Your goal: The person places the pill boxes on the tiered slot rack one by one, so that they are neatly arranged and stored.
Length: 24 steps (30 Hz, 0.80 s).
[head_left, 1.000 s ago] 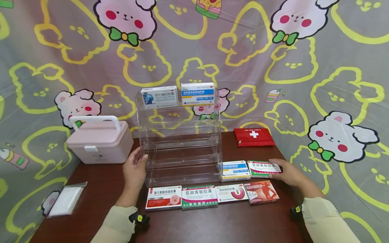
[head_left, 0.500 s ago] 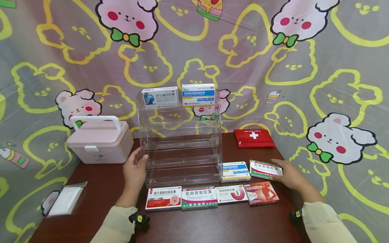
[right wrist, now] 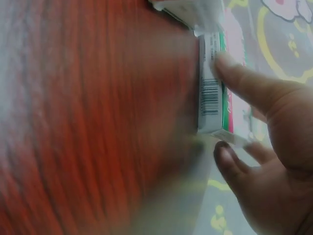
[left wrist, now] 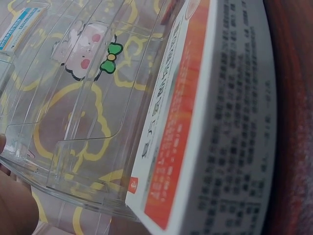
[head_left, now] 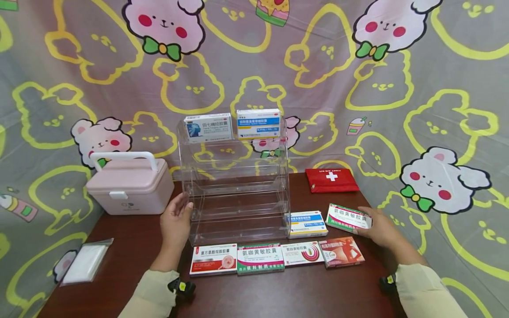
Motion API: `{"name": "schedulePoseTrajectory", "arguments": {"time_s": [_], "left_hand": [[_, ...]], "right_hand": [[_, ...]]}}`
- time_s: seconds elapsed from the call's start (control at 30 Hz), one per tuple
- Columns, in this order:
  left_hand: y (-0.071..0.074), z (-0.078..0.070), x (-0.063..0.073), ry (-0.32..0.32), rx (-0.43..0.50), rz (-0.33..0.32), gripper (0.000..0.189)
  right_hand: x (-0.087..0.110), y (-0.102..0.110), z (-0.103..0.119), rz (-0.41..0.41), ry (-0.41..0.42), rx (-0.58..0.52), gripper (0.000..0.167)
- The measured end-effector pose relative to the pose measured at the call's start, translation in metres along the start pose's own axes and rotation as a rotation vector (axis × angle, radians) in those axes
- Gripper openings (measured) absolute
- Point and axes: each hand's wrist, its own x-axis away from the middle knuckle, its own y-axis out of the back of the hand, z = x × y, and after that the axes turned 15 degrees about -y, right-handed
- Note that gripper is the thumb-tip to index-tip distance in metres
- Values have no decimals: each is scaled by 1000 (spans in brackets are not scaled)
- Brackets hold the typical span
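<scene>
At the left side of a clear tiered display rack [head_left: 238, 207], my left hand [head_left: 176, 221] holds the side panel, thumb at the front edge; the left wrist view shows only part of this hand [left wrist: 17, 203]. My right hand [head_left: 379, 227] pinches a green-and-white medicine box [head_left: 347, 217] by its right end, tilted. In the right wrist view the thumb lies on the face of that box [right wrist: 211, 93]. A blue-and-white medicine box [head_left: 307, 224] lies just left of it. On the rack's top tier stand a grey-white medicine box [head_left: 208, 127] and another blue-and-white medicine box [head_left: 258, 123].
Before the rack lie a red-and-white box [head_left: 213, 259], a green-and-white box [head_left: 260, 259], a white box with a pink arc [head_left: 302, 253] and an orange box [head_left: 343, 252]. A pink case [head_left: 129, 185], a red first aid pouch [head_left: 332, 180] and a white packet [head_left: 85, 261] stand around.
My right hand has shifted the green-and-white box slightly up and turned it, leaving a gap from the blue-and-white box. The left hand stays at the rack.
</scene>
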Motion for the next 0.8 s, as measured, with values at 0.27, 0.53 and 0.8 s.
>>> {"name": "schedulePoseTrajectory", "arguments": {"time_s": [0.27, 0.53, 0.8], "left_hand": [[0, -1, 0, -3, 19, -3, 43], [-1, 0, 0, -2, 13, 0, 43], [-1, -1, 0, 13, 3, -1, 43]], "right_hand": [[8, 0, 6, -232, 57, 5, 58], [16, -4, 5, -308, 32, -83, 44], [18, -3, 3, -371, 22, -131, 34]]}}
